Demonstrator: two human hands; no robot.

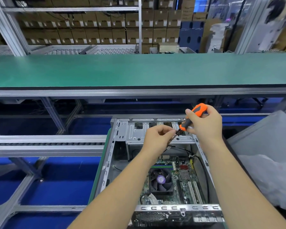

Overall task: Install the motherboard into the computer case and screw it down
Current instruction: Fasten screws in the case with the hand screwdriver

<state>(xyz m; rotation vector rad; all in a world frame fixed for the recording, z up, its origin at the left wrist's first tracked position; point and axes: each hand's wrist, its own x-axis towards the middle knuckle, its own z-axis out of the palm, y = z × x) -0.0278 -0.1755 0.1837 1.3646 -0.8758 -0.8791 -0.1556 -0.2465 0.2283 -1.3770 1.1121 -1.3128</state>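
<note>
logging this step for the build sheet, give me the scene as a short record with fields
right hand: right hand grips the screwdriver by its orange and black handle, above the case
left hand: left hand pinches something small at the screwdriver tip; too small to identify
motherboard: motherboard lies inside the computer case
cooler fan: cooler fan sits on the board
surroundings: green bench behind the case
</note>
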